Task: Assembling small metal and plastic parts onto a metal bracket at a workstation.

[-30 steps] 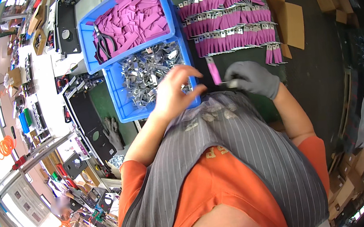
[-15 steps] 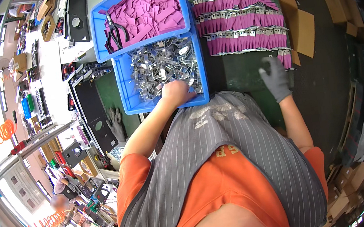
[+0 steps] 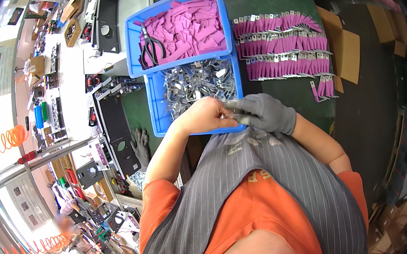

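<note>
My bare left hand [image 3: 204, 115] and my grey-gloved right hand [image 3: 263, 113] meet over the near edge of the lower blue bin [image 3: 160, 113]. Between their fingertips a small metal piece [image 3: 225, 116] glints, mostly covered by fingers. Both hands are closed in a pinch around it. Loose metal brackets [image 3: 194, 85] fill that bin. Behind it, the upper blue bin [image 3: 226, 24] holds purple strips [image 3: 187, 26] and a pair of black-handled pliers [image 3: 152, 47] lying on top.
Purple strips with metal tabs lie in three long rows [image 3: 282, 45] on the green table [image 3: 285, 92], with a short row [image 3: 326, 87] nearer. Cardboard [image 3: 346, 55] borders the right side. At left rest another person's gloved hand [image 3: 140, 146] and a black panel [image 3: 114, 132].
My right hand has moved left from the short row to meet my left hand, which has lifted out of the brackets. The strip at that row's left end now shows uncovered. The view has shifted slightly.
</note>
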`<action>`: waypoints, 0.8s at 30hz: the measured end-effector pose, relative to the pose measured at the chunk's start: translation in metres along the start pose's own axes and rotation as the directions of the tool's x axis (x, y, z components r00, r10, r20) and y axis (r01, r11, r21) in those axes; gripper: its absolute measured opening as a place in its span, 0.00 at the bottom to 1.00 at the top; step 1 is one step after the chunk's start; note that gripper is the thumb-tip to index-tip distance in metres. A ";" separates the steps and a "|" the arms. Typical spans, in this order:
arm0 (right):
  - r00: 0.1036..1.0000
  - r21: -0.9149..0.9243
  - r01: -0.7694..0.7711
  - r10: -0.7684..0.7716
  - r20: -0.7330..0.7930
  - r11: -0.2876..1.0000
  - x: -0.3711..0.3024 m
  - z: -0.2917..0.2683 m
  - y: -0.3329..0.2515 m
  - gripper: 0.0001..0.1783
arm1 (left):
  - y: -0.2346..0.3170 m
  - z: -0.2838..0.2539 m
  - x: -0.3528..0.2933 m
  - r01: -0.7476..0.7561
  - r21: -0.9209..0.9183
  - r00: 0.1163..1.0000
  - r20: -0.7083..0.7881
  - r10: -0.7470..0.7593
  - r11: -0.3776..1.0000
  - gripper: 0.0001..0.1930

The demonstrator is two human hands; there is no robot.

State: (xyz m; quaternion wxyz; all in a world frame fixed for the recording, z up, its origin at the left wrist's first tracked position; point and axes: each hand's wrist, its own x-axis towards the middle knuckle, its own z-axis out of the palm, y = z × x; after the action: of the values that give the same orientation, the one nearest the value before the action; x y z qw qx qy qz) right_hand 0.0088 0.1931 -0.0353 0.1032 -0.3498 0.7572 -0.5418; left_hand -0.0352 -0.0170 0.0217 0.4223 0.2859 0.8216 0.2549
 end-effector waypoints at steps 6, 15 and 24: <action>0.977 0.177 -0.210 0.210 0.022 0.961 -0.019 -0.003 -0.006 0.25 | -0.012 -0.046 0.025 -0.103 0.042 0.754 -0.649 0.105 0.994 0.06; 0.984 0.255 -0.164 0.178 -0.031 0.953 -0.026 0.007 0.002 0.14 | -0.053 -0.086 0.102 0.395 0.428 0.680 -0.732 0.055 0.813 0.13; 0.922 0.463 -0.151 0.293 -0.252 0.874 -0.038 -0.014 -0.004 0.14 | -0.044 -0.076 0.081 -0.043 -0.054 0.503 -0.864 -0.025 0.998 0.08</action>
State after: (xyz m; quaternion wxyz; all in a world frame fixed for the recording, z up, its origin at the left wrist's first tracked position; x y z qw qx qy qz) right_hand 0.0306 0.2270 -0.0349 0.1190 -0.1367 0.6591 -0.7299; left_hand -0.1492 -0.0057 -0.0127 -0.0353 0.1105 0.9120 0.3935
